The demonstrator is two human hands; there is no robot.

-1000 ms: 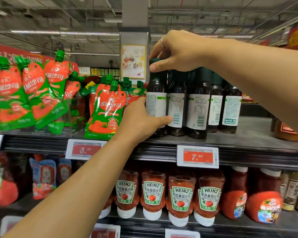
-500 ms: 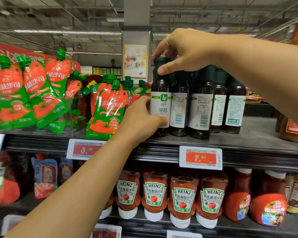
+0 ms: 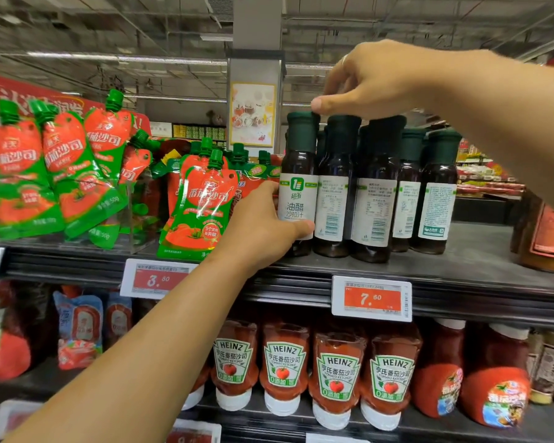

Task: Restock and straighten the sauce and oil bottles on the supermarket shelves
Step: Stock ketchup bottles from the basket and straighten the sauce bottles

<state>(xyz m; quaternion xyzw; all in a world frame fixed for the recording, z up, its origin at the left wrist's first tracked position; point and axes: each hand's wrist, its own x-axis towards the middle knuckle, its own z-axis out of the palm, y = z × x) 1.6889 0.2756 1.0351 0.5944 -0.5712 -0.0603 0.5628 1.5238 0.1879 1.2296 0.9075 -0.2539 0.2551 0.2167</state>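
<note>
Several dark sauce bottles with green caps stand in a row on the upper shelf (image 3: 461, 266). My left hand (image 3: 263, 225) grips the lower body of the leftmost bottle (image 3: 299, 199), whose front label faces out. The neighbouring bottles (image 3: 373, 203) show their back labels. My right hand (image 3: 375, 81) hovers just over the caps with loosely curled fingers. Its thumb tip touches the top of the leftmost bottle's cap (image 3: 301, 132).
Red-and-green tomato sauce pouches (image 3: 202, 203) lean just left of the bottles, and more pouches (image 3: 45, 174) stand further left. Heinz ketchup bottles (image 3: 336, 375) fill the lower shelf. Price tags (image 3: 371, 298) hang on the shelf edge. A brown jar (image 3: 547, 238) stands at the far right.
The leftmost bottle has turned so its front label faces out. My right hand has let go of its cap and risen slightly. My left hand stays on the bottle's body.
</note>
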